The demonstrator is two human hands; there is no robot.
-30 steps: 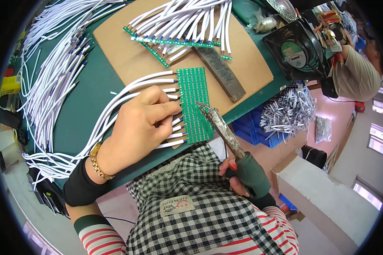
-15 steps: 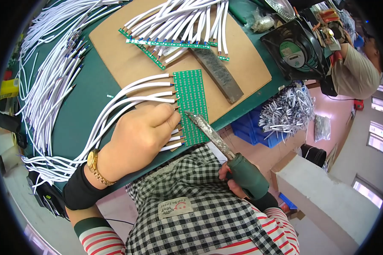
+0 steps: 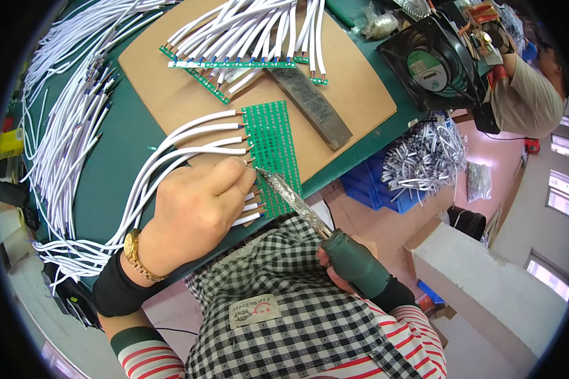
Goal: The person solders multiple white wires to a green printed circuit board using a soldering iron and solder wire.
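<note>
A green circuit board lies on brown cardboard, with white wires joined along its left edge by bare copper ends. My left hand is closed in a pinch at that edge, around the end of a white wire mostly hidden by the fingers. Wrapped around the green handle of a soldering iron is my right hand, partly hidden behind the handle. The iron's tip meets the board's left edge, right beside my left fingertips.
Finished-looking strips of board with white wires lie at the far side, by a dark metal bar. Bundled wires cover the left. A black fan stands right, near another person's arm. A blue bin sits below.
The iron's tip has moved left, from over the board to its wired edge by my left fingertips. The whole view has shifted slightly. My left hand keeps its pinch.
</note>
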